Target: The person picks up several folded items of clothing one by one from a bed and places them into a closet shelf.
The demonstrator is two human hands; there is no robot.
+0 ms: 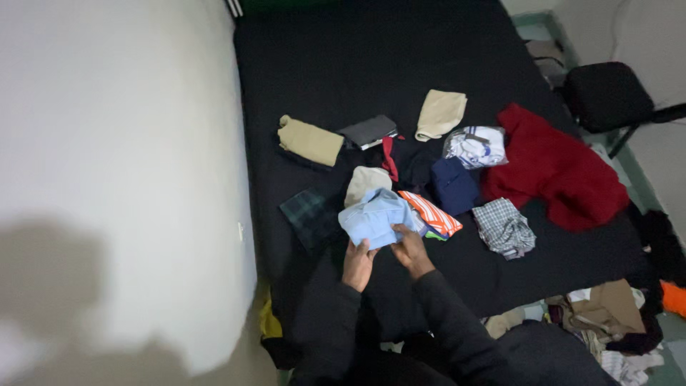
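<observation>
We look down on a bed covered with a black sheet (400,64) that runs from the near edge to the far wall, with a white wall (114,157) along its left side. On its right half lies a large crumpled red garment (554,168), and a black chair (607,93) stands beyond the bed's right edge. Smaller folded clothes sit scattered in the middle: a tan piece (311,141) at far left, a beige one (440,113) farther back, a dark blue one (453,184), a grey checked shirt (504,227) to the right, and an orange striped piece (431,212). Nearest to us, at the middle of the near side, lies a folded light blue shirt (373,216). Our left hand (357,263) grips its near edge, and our right hand (409,250) pinches the same edge just beside it. A heap of clothes (607,322) lies on the floor at near right.
</observation>
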